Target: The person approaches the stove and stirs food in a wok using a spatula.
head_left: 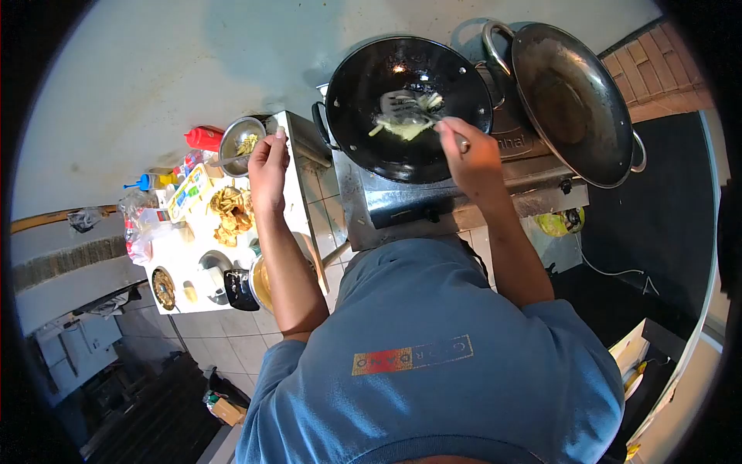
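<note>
My right hand (471,158) is closed around the handle of a slotted spatula (400,104). The spatula's head rests in a black wok (355,85), among pale, glistening pieces of food (406,127). To the left, my left hand (269,174) is raised with its fingers pinched together beside a metal bowl (230,143) of yellowish chopped pieces. A pale spot shows at its fingertips; what they hold, if anything, I cannot make out. A thin metal handle (224,162) lies between the bowl and these fingers.
A second large wok (572,100) sits at the right of the stove (402,209). The white table (297,209) at left carries a red bottle (203,138), crumpled brown food or leaves (230,213), a yellow-and-white tub (189,193) and a dark container (241,290). A wall stands behind the stove.
</note>
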